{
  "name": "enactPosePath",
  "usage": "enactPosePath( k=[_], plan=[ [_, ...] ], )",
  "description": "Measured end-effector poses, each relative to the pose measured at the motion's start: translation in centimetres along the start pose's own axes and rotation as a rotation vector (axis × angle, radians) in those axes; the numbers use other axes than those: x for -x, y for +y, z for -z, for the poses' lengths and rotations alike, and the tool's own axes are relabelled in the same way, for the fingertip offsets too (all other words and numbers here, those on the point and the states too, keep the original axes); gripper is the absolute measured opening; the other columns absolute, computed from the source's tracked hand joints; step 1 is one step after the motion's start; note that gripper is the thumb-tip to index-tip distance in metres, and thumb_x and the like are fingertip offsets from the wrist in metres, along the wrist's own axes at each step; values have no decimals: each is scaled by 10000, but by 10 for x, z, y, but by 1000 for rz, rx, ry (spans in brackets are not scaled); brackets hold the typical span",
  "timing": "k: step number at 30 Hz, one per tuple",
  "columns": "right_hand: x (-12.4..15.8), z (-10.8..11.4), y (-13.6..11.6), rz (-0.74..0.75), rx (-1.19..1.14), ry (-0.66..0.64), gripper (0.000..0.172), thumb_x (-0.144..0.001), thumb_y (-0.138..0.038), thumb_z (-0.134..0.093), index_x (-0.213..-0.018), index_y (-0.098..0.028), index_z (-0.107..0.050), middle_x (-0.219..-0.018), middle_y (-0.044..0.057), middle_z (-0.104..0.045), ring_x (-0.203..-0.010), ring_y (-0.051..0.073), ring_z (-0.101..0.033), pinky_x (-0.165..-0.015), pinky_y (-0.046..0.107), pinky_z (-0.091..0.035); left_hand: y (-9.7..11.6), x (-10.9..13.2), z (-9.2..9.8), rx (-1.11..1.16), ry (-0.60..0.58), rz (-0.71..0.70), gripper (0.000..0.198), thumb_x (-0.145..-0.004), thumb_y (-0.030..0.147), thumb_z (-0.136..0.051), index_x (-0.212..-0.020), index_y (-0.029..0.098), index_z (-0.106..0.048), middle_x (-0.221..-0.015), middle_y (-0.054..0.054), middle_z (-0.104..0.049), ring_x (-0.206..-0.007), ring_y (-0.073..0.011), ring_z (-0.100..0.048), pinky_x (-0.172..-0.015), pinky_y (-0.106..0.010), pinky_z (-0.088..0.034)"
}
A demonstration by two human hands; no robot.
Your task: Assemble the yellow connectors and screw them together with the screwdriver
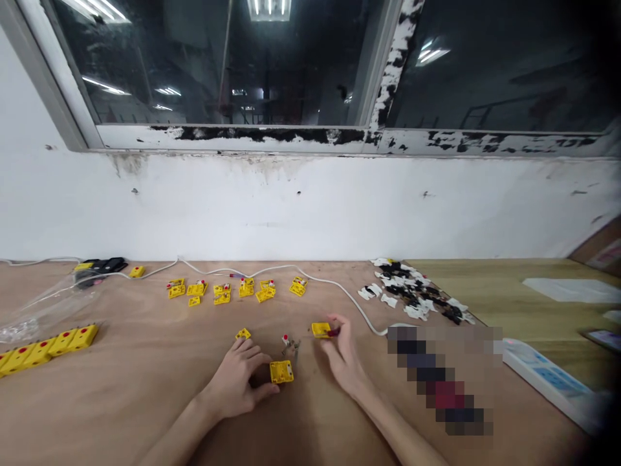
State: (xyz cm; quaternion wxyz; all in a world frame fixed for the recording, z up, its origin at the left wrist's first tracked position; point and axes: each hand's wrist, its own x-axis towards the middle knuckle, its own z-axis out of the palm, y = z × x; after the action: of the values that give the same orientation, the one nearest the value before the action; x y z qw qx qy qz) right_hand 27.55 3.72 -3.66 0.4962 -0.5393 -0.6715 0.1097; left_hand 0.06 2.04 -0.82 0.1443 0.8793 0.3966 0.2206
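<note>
My left hand (pixel 237 378) has its thumb and index finger around the left side of a yellow plastic case half (pixel 282 372), whose hollow side faces up. Beyond its other fingertips lies a smaller yellow plastic piece (pixel 243 333), partly covered. With bent fingers, my right hand (pixel 344 356) holds another yellow case half (pixel 320 330). A dark red piece (pixel 334 332) shows between those fingers; its kind cannot be made out. Between the hands, small metal parts (pixel 295 347) and a part with a red button (pixel 285 338) lie on the wooden table (pixel 194 414).
Several opened yellow cases (pixel 246 287) stand in a row along a white cable (pixel 286 266). Closed yellow cases (pixel 63 342) line up at the left. Black and white pieces (pixel 412 291) are heaped at the right, near a white power strip (pixel 543 375). A wall (pixel 291 213) bounds the back.
</note>
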Motion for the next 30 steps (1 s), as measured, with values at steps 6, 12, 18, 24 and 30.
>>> enactPosePath(
  k=[6, 12, 18, 24, 30],
  plan=[
    [-24, 11, 42, -87, 126, 189, 214, -984, -378, -369, -963, -215, -506, -913, 87, -595, -870, 255, -579, -794, 413, -497, 0, -1, 0, 14, 24, 18, 308, -796, 419, -746, -1036, 240, -672, -911, -27, -684, -904, -249, -570, -912, -441, -387],
    [-34, 18, 58, -88, 255, 151, 245, -932, -381, -462, -947, -187, -611, -935, 122, -656, -895, 284, -599, -833, 447, -471, 1, -1, -1, 9, 38, 8, 313, -776, 406, -756, -1036, 249, -679, -897, -30, -667, -903, -249, -563, -894, -433, -395],
    [-28, 18, 53, -112, 418, 56, 187, -893, -313, -555, -875, -205, -706, -881, 108, -673, -869, 297, -556, -819, 451, -421, 0, 1, 0, -14, 28, -4, 265, -846, 411, -702, -1055, 248, -690, -892, -41, -652, -901, -245, -552, -901, -437, -398],
    [-26, 11, 8, 83, 365, -105, 256, -977, -229, -459, -1063, -209, -699, -1024, 100, -658, -970, 267, -550, -883, 419, -440, 1, 2, 5, -46, -55, -33, 396, -903, 302, -599, -1297, 258, -608, -989, -72, -626, -931, -256, -528, -907, -457, -409],
    [-20, -6, -37, 313, 187, -422, 409, -1002, -206, -457, -1393, -293, -542, -1297, 82, -621, -1137, 259, -545, -980, 459, -458, 3, 1, 10, -7, -44, -52, 599, -858, 147, -543, -1435, 299, -488, -1164, -89, -588, -1050, -269, -517, -952, -467, -416]
  ],
)
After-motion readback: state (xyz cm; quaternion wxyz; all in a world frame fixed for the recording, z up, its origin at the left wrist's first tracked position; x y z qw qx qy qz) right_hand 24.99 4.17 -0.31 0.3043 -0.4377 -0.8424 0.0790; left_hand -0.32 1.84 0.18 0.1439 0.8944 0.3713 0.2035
